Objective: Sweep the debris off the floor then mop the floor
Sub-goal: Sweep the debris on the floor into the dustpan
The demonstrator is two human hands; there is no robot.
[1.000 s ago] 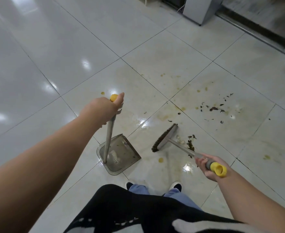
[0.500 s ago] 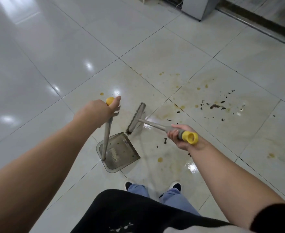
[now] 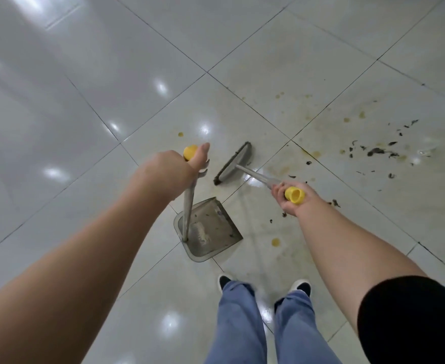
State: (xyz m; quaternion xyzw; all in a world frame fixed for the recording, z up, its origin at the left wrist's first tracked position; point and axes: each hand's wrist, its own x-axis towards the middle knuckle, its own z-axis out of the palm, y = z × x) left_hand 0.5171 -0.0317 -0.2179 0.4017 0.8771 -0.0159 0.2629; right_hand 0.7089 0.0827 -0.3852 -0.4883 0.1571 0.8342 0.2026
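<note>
Judged light and stiff, both tools: thin metal shafts, plastic ends, easy one-handed work. Best gripped high on the shaft, just under the yellow caps, as done here. Left hand (image 3: 175, 168) wrapped round the top of the dustpan handle (image 3: 189, 206), thumb laid up beside its yellow cap. Right hand (image 3: 291, 199) clenched round the broom handle (image 3: 255, 176) close to its yellow end cap. Dustpan (image 3: 211, 229) grey and translucent, set flat on the floor (image 3: 84, 101) just ahead of the feet, open lip turned toward the broom, a few dark specks and a pale patch inside. Broom head (image 3: 233, 164) short and flat, dark bristles, just beyond the pan's lip; whether touching the tile, could not be told. Debris (image 3: 376, 151) dark, flaky, probably dry and feather-light, likely to scatter under a hard stroke; largest cluster well to the right of the pan, smaller bits near the right wrist. Tiles glossy, smeared with yellowish stains and drops, seemingly wet and probably slippery underfoot. Sweeping judged unfinished, mopping not yet begun.
</note>
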